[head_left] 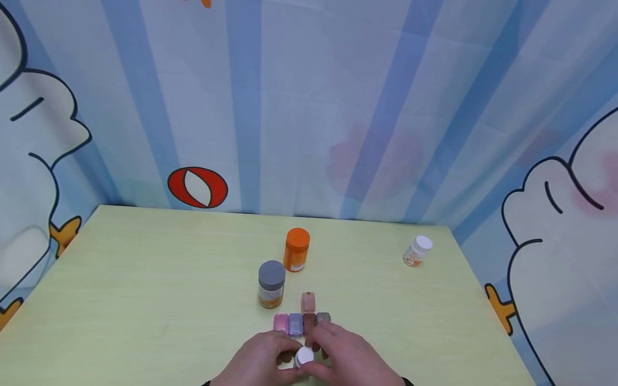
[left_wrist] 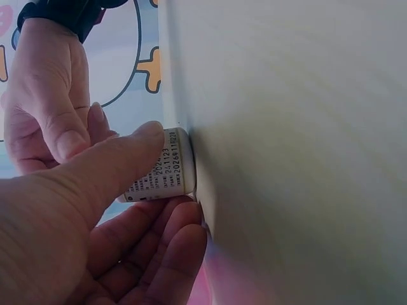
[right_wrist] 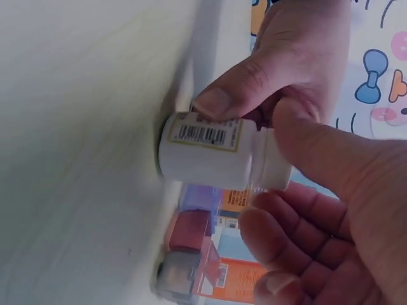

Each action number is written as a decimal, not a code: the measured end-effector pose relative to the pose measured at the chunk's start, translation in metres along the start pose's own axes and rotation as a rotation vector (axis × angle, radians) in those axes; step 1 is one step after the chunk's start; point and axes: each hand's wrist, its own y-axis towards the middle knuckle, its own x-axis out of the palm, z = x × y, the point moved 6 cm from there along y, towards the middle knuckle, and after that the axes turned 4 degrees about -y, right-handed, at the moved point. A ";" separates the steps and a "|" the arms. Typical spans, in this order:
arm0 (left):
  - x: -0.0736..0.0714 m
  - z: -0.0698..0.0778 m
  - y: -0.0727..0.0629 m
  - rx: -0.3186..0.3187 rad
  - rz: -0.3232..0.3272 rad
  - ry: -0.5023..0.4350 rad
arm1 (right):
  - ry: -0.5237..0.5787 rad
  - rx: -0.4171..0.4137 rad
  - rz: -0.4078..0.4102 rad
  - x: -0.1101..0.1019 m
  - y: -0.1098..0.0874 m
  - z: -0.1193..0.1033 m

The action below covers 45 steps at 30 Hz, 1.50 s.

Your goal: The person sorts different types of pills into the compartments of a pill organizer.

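A small white pill bottle [head_left: 304, 356] with a white screw cap stands upright at the table's near edge. My left hand [head_left: 263, 356] grips its body; in the left wrist view the thumb lies across the printed label [left_wrist: 166, 166]. Around the cap [right_wrist: 275, 159], my right hand [head_left: 345, 354] pinches with thumb and fingers. Just beyond the hands sit small coloured cases: pink [head_left: 281, 323], lilac [head_left: 295, 324], dark red [head_left: 309, 323] and grey [head_left: 323, 317] in a row, with a light pink one [head_left: 308, 302] behind. The right fingers partly cover the row.
Behind the cases stand a grey-lidded jar [head_left: 271, 284] and an orange bottle [head_left: 296, 250]. Another white bottle [head_left: 417, 251] is at the far right of the pale table [head_left: 169, 300]. A printed blue striped cloth [head_left: 299, 107] hangs behind and beside the table.
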 end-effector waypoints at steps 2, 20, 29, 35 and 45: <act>0.000 0.001 0.000 0.014 0.004 0.004 | -0.007 -0.017 -0.018 0.000 0.000 -0.001; 0.000 -0.001 0.000 0.003 -0.005 0.013 | -0.172 -0.218 0.013 0.001 -0.004 -0.010; -0.001 -0.001 0.000 0.017 0.020 0.031 | -0.133 -0.142 0.005 0.000 -0.002 -0.007; -0.001 0.000 -0.001 0.043 0.018 0.022 | -0.141 -0.163 0.032 -0.002 -0.005 -0.008; -0.001 0.001 -0.001 0.032 0.015 0.033 | -0.196 -0.200 0.025 -0.004 -0.006 -0.010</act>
